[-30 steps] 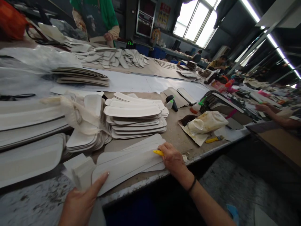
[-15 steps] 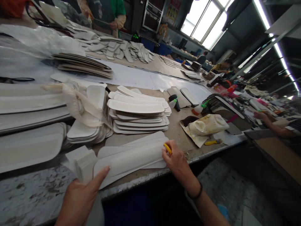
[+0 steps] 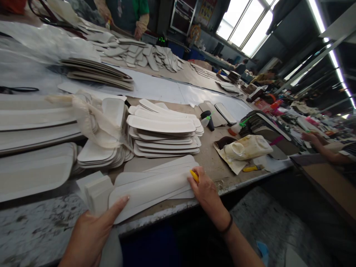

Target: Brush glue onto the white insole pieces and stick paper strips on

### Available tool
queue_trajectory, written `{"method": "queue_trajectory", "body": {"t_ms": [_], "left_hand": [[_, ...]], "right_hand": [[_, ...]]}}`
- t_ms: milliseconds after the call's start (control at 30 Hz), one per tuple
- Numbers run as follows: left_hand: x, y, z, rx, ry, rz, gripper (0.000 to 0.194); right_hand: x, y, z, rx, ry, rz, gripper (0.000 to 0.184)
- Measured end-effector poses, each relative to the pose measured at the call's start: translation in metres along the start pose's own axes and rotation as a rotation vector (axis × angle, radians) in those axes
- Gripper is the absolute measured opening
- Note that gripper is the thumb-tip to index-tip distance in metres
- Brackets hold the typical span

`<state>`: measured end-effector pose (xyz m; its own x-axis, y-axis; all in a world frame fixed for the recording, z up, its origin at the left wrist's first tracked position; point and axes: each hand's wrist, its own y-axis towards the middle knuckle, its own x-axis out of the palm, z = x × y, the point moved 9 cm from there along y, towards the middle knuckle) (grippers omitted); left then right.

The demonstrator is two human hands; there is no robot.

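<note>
A long pale panel with rounded corners [image 3: 155, 187] lies over several similar panels at the table's front edge. The thumb of my left hand [image 3: 93, 228] rests on the panel's left end; the other fingers are mostly hidden below, and a pale sheet [image 3: 111, 250] hangs beneath that hand. My right hand [image 3: 205, 191] is closed around a small yellow-handled tool [image 3: 194, 175] at the panel's right end. The tool's working end is hidden by the fingers. Beside my left hand sits a small stack of white strips [image 3: 97, 191].
Stacked pale panels [image 3: 164, 128] stand behind the work, with a cream cloth [image 3: 96, 124] draped on others. At right lie a glue-stained container [image 3: 247, 147], a yellow-handled brush [image 3: 251, 168] and a green-tipped bottle [image 3: 236, 128]. A co-worker [image 3: 122, 16] stands across the table.
My right hand, with the yellow-handled tool, has shifted slightly left along the panel's right end. My left thumb stays on the panel. The co-worker's hands across the table have moved.
</note>
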<state>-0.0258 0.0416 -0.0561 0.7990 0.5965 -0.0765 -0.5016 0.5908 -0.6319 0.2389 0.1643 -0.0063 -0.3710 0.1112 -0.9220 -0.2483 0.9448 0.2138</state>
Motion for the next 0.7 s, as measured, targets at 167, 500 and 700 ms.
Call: {"method": "queue_trajectory", "body": {"t_ms": [167, 500, 700], "left_hand": [[-0.002, 0.000, 0.003, -0.007, -0.003, 0.022, 0.042], [0.002, -0.007, 0.003, -0.030, -0.139, -0.087, 0.051], [0.004, -0.017, 0.015, 0.039, -0.293, -0.163, 0.059]], "right_hand": [[-0.011, 0.003, 0.006, -0.009, 0.008, 0.000, 0.009], [-0.042, 0.003, 0.026, 0.161, 0.209, -0.016, 0.037], [-0.015, -0.002, 0.030, 0.422, 0.523, -0.320, 0.044]]}}
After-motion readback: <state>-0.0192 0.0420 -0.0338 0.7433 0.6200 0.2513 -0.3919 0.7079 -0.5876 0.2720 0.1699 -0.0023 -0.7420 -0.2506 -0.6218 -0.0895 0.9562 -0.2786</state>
